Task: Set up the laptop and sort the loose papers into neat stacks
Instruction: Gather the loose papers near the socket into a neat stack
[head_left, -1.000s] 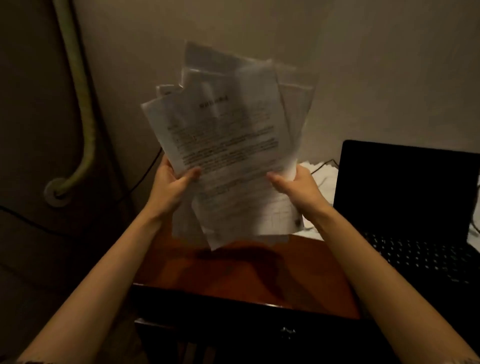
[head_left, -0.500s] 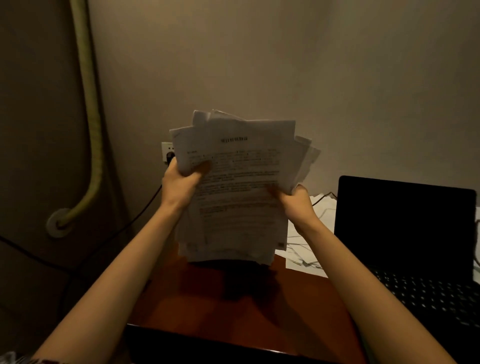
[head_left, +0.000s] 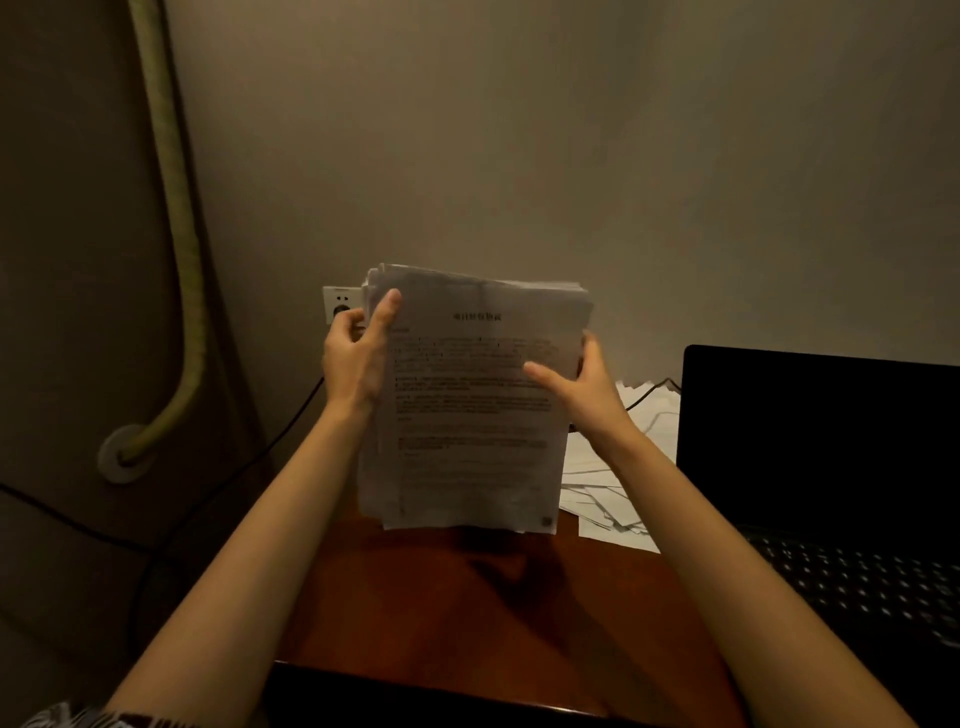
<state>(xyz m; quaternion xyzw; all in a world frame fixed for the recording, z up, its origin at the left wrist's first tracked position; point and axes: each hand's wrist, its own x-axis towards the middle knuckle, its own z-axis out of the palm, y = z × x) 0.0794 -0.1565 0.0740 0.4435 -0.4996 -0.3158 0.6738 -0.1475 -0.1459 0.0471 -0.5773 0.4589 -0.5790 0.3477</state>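
The fanned sheets have been squared into one upright sheaf of printed papers (head_left: 470, 410), clamped between left hand (head_left: 353, 358) and right hand (head_left: 582, 387) just above the wooden desk (head_left: 467, 597). Right of the grip, an open laptop (head_left: 821, 447); beyond it, loose papers (head_left: 618, 467).

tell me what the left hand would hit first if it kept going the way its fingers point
The left hand points up and away along the paper stack; past it, probably the wall outlet, though depth is unclear.
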